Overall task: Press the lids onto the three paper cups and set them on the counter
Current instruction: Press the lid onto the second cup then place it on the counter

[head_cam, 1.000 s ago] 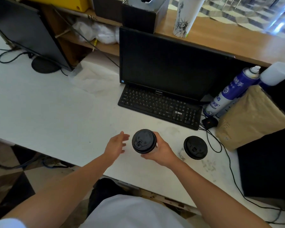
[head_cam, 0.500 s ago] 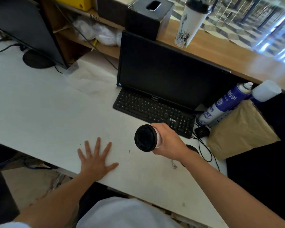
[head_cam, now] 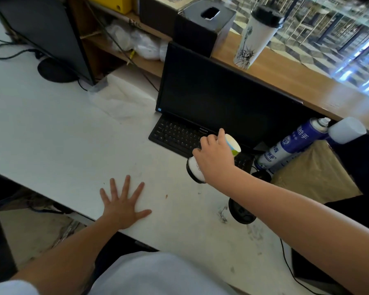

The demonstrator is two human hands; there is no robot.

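Cup (head_cam: 232,145) sits in right hand (head_cam: 214,159), fingers wrapped round it, axis near horizontal, lidded end toward me, above keyboard (head_cam: 175,136). Wooden counter (head_cam: 285,81) up-right. Left hand (head_cam: 124,204) splayed flat on desk (head_cam: 62,135), empty.

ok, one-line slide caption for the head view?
Right hand carries tilted black-lidded white paper cup over keyboard; left hand flat on white desk.
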